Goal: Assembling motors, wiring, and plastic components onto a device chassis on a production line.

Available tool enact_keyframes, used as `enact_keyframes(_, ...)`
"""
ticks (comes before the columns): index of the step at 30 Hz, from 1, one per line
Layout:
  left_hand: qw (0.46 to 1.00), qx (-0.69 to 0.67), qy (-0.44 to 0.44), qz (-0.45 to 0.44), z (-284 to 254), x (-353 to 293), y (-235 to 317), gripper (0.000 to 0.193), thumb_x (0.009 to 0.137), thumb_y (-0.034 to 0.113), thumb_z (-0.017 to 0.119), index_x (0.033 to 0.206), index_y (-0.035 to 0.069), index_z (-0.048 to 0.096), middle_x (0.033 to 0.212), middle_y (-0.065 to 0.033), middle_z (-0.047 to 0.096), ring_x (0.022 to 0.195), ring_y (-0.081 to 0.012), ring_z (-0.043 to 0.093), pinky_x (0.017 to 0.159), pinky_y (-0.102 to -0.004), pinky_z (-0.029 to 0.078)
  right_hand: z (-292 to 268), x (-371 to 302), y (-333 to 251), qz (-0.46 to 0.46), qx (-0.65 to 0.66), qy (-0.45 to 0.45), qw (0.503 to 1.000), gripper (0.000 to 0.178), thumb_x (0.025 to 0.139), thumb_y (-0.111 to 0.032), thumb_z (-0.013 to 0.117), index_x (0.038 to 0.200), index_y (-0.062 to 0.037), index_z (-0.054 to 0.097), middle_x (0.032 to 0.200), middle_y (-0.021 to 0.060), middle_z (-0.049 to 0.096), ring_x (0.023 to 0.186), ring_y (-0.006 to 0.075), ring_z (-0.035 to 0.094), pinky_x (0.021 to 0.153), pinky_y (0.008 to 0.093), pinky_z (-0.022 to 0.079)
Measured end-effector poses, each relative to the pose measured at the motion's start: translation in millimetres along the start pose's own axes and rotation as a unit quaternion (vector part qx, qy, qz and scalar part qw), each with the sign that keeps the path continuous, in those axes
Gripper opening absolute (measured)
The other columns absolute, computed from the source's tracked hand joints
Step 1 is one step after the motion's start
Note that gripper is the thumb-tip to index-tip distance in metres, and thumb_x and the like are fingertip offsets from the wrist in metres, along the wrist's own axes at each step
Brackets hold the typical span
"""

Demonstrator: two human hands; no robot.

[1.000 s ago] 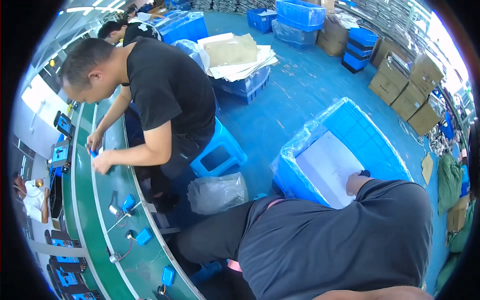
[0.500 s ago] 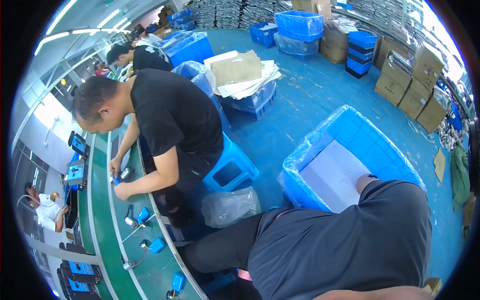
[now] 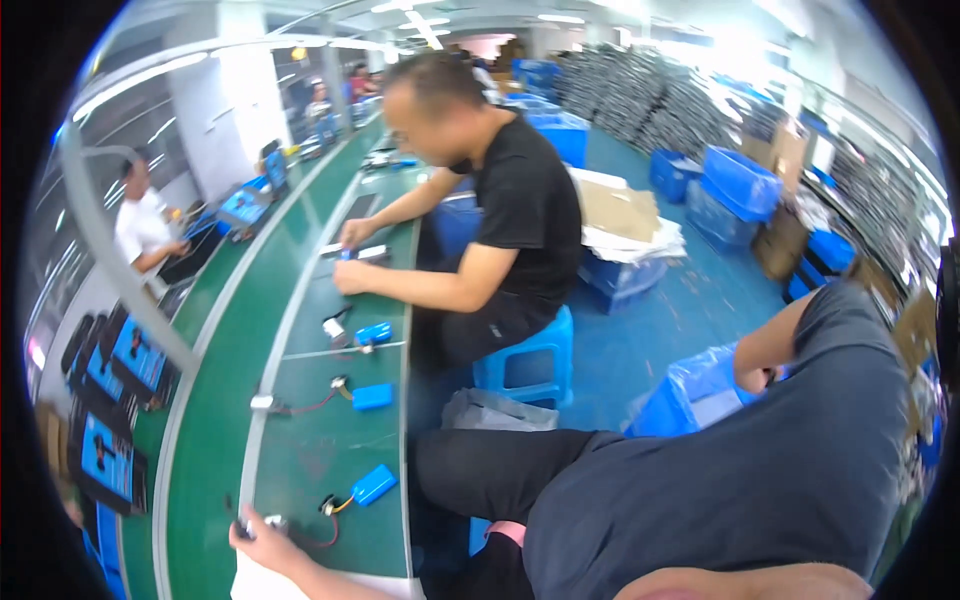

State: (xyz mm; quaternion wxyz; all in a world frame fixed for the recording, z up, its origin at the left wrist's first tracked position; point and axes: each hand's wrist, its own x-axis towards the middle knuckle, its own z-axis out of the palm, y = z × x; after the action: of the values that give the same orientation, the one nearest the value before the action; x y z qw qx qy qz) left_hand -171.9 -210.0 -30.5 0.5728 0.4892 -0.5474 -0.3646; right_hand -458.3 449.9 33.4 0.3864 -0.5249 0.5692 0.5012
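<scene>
at the near end of the green bench (image 3: 318, 455), the person's left hand (image 3: 268, 545) is positioned with fingers curled, touching or just beside a silver cylinder (image 3: 276, 524); from where i stand, a firm grip cannot be confirmed. a blue pack (image 3: 375, 485) with wires lies to the right of the cylinder. a white sheet (image 3: 252, 580) lies below the left hand. the right hand (image 3: 753, 374), partly obscured, is near the lined blue bin (image 3: 672, 405); whether it is wide, narrow or loaded cannot be told.
</scene>
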Motion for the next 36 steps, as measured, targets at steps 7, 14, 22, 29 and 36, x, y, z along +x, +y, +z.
enact_keyframes(7, 0.993, 0.037, -0.1, -0.057, -10.4, -12.3, -35.7, 0.044, 0.089, 0.031, 0.07, 0.115, -0.002, 0.056, 0.103, -0.0143, 0.062, 0.083, -0.0205, 0.059, 0.073, -0.0325, 0.051, -323.2, 0.4, 93.3, -0.149, -0.188, -0.02, 0.971, 0.031, 0.081, -0.017, 0.06, 0.108, -0.0051, 0.068, 0.105, 0.0192, 0.068, 0.103, 0.0339, 0.064, 0.081, 0.0515, 0.051)
enact_keyframes(14, 0.967, 0.142, 0.046, 0.205, 24.1, 0.2, -44.6, 0.027, 0.086, 0.023, 0.063, 0.088, -0.004, 0.066, 0.078, -0.019, 0.063, 0.075, -0.032, 0.059, 0.073, -0.0452, 0.047, -558.6, 18.2, -2.1, -0.523, 0.312, 0.316, 0.728, 0.056, 0.079, 0.011, 0.047, 0.132, -0.0045, 0.058, 0.132, 0.0093, 0.06, 0.118, 0.0182, 0.057, 0.094, 0.036, 0.053)
enact_keyframes(22, 0.963, -0.237, 0.023, -0.129, -24.2, 7.2, -7.0, 0.062, 0.097, 0.054, 0.044, 0.109, -0.004, 0.062, 0.101, -0.0144, 0.066, 0.093, -0.0233, 0.065, 0.079, -0.0359, 0.052, -653.7, 79.1, -65.2, -0.588, 0.472, 0.291, 0.588, 0.055, 0.08, 0.009, 0.05, 0.133, -0.0045, 0.057, 0.131, 0.0078, 0.06, 0.114, 0.0141, 0.059, 0.092, 0.0309, 0.052)
enact_keyframes(29, 0.851, -0.43, -0.135, -0.27, -27.7, -7.1, 54.4, 0.079, 0.097, 0.067, 0.026, 0.121, -0.002, 0.055, 0.094, -0.0173, 0.068, 0.076, -0.0321, 0.067, 0.062, -0.0405, 0.056, -669.3, 112.1, -99.1, -0.526, 0.357, 0.505, 0.584, 0.043, 0.086, -0.012, 0.063, 0.127, -0.0007, 0.058, 0.113, 0.014, 0.066, 0.1, 0.0178, 0.064, 0.085, 0.0314, 0.053)
enact_keyframes(36, 0.86, -0.432, -0.002, -0.271, -38.0, 12.4, 18.2, 0.055, 0.1, 0.053, 0.036, 0.113, 0.003, 0.056, 0.083, -0.0107, 0.062, 0.07, -0.0243, 0.06, 0.06, -0.0372, 0.05, -633.6, 136.2, -97.3, -0.323, 0.318, 0.617, 0.644, 0.051, 0.085, -0.048, 0.066, 0.094, 0.0013, 0.062, 0.078, 0.0179, 0.066, 0.072, 0.0323, 0.066, 0.067, 0.04, 0.052)
